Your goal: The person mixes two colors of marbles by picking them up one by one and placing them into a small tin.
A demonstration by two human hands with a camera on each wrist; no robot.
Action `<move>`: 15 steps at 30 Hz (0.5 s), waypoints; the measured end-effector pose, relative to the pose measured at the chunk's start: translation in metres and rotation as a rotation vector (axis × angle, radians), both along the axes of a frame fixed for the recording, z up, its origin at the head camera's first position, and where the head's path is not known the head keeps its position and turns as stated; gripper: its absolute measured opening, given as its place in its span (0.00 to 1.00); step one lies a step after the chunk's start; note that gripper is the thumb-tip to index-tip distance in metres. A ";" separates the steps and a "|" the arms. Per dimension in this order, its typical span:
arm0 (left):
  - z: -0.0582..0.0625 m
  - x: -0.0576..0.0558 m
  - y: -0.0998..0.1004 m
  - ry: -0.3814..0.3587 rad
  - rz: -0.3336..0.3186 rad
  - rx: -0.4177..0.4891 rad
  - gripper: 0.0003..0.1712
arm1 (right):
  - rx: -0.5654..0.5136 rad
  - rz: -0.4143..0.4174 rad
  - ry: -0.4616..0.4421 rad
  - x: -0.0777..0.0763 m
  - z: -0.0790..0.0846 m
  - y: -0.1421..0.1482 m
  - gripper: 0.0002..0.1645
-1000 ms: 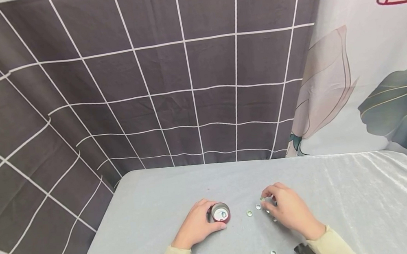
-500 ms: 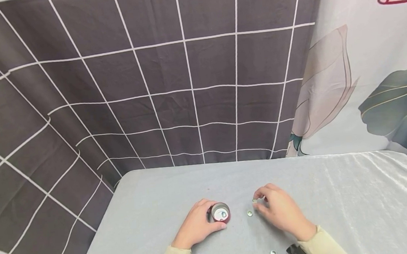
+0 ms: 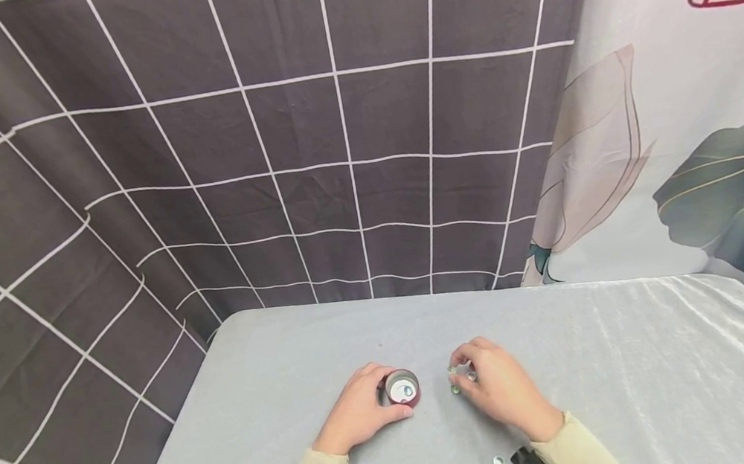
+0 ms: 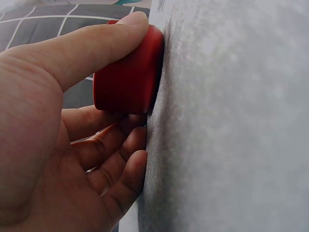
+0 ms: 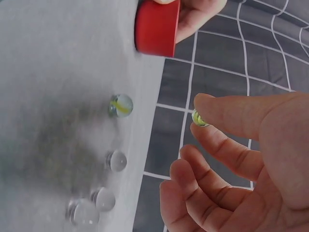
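Observation:
My left hand (image 3: 358,409) grips a small round red cup (image 4: 128,84) standing on the table, thumb on one side and fingers on the other. Inside its pale interior, one or more small glassy pieces show in the head view. Between thumb and index finger, my right hand (image 3: 500,388) pinches a glass marble (image 5: 198,119) with a yellow-green swirl, held above the cloth to the right of the cup. Below that hand lies another swirled marble (image 5: 120,105). Clear marbles (image 5: 117,161) sit farther along the cloth, partly hidden by my hand in the head view.
A lone clear marble (image 3: 499,463) lies near the front, close to my right wrist. Pale grey cloth covers the table (image 3: 302,343). A dark gridded curtain (image 3: 309,133) hangs behind and to the left, a leaf-patterned white curtain (image 3: 621,238) at the right.
My right hand, pinching the marble, has moved left toward the cup and now hovers over the other swirled marble. The left hand and cup have stayed in place.

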State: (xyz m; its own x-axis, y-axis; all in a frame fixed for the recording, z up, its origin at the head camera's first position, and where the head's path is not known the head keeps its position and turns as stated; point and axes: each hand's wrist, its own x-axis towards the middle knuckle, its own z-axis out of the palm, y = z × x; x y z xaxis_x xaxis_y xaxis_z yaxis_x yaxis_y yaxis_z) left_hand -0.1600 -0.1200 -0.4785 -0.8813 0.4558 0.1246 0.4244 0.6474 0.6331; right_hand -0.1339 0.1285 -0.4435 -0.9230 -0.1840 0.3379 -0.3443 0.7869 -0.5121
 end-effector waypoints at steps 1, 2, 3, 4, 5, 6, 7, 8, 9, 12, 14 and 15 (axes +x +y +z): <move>0.000 0.000 0.000 0.000 0.000 -0.001 0.34 | -0.002 0.002 -0.003 0.000 0.000 -0.001 0.11; 0.000 0.000 0.000 0.001 0.000 -0.001 0.34 | -0.004 0.003 -0.006 0.000 0.000 -0.003 0.11; 0.000 0.000 0.000 0.003 -0.001 -0.001 0.34 | -0.005 0.003 -0.008 0.000 0.000 -0.004 0.12; 0.000 0.000 0.000 0.005 -0.002 -0.001 0.33 | -0.005 0.003 -0.011 0.000 0.000 -0.005 0.12; 0.000 0.000 0.000 0.007 -0.003 -0.002 0.33 | -0.005 0.005 -0.013 0.000 0.000 -0.006 0.12; 0.000 0.000 0.000 0.008 -0.004 -0.003 0.33 | -0.004 0.006 -0.017 0.000 0.000 -0.007 0.12; 0.000 -0.001 0.001 0.009 -0.004 -0.003 0.33 | -0.003 0.006 -0.019 0.000 0.000 -0.009 0.12; 0.000 -0.001 0.001 0.011 -0.004 -0.003 0.33 | -0.003 0.009 -0.019 0.000 -0.001 -0.010 0.12; 0.000 -0.001 0.001 0.012 -0.004 -0.004 0.33 | -0.004 0.011 -0.019 0.000 -0.001 -0.011 0.12; 0.000 -0.001 0.001 0.016 -0.004 -0.004 0.32 | -0.010 0.027 -0.021 -0.001 -0.001 -0.015 0.12; 0.000 -0.001 0.001 0.015 -0.004 -0.003 0.32 | -0.013 0.039 -0.019 -0.001 -0.002 -0.018 0.11; 0.000 0.000 0.001 0.013 -0.004 -0.003 0.32 | -0.014 0.044 -0.019 -0.001 -0.002 -0.019 0.11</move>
